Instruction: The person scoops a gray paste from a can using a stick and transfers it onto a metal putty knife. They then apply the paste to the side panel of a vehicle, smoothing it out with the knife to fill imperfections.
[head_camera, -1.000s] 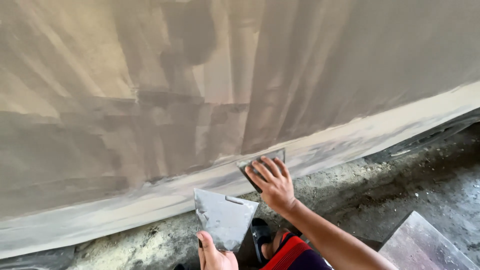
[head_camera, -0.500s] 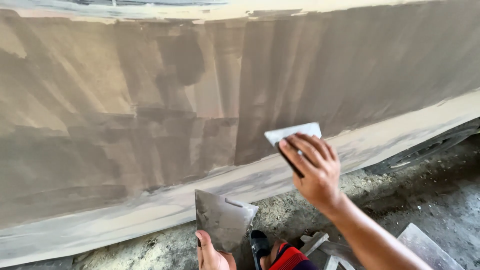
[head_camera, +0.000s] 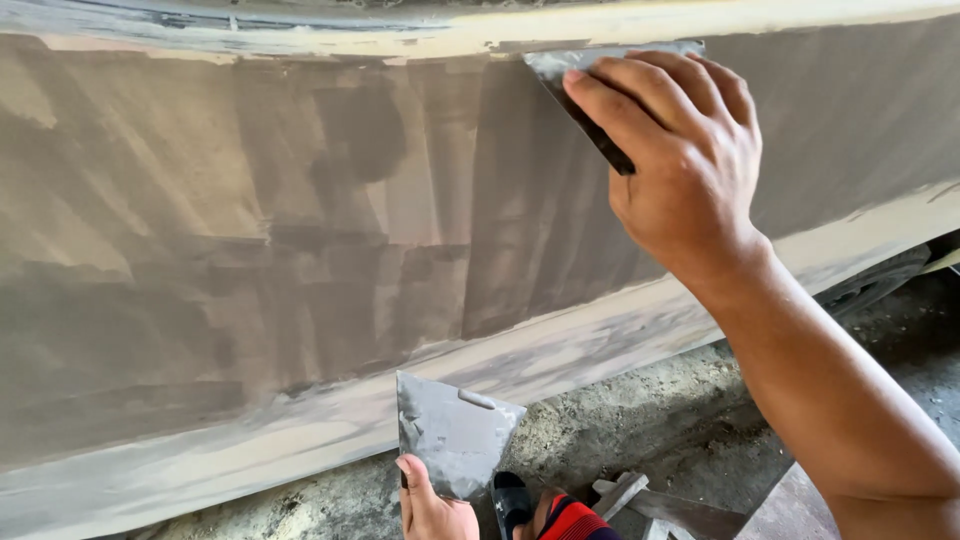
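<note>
Spreader blade (head_camera: 560, 68) sits pinched under my right hand (head_camera: 680, 170), the grip clamped on it with fingers (head_camera: 640, 105) laid flat over its back and pressing it against the filler-coated body panel (head_camera: 300, 250). It lies at the very top of the panel, just below the pale upper edge (head_camera: 350, 35), and its long axis runs roughly level, tilting a little down toward the wrist; only its grey leading corner shows left of my fingertips, the rest is hidden under the hand. From that grip the broad grey-brown coat spreads downward and to the left, streaked in upright bands, so the open run of panel is below the blade, not above it. My right hand is the one on the work; my left hand (head_camera: 435, 505) is well apart, low near the bottom of the view, its grip closed on the lower corner of a flat metal mixing board (head_camera: 455, 445) smeared with grey filler, held just in front of the pale lower sill (head_camera: 600, 340). Beyond that I see rough, gritty ground (head_camera: 640, 430), a dark shoe (head_camera: 512, 500), scraps of wood (head_camera: 625, 492) and a flat slab (head_camera: 790, 510) at the right. Nothing stands between blade and panel.
</note>
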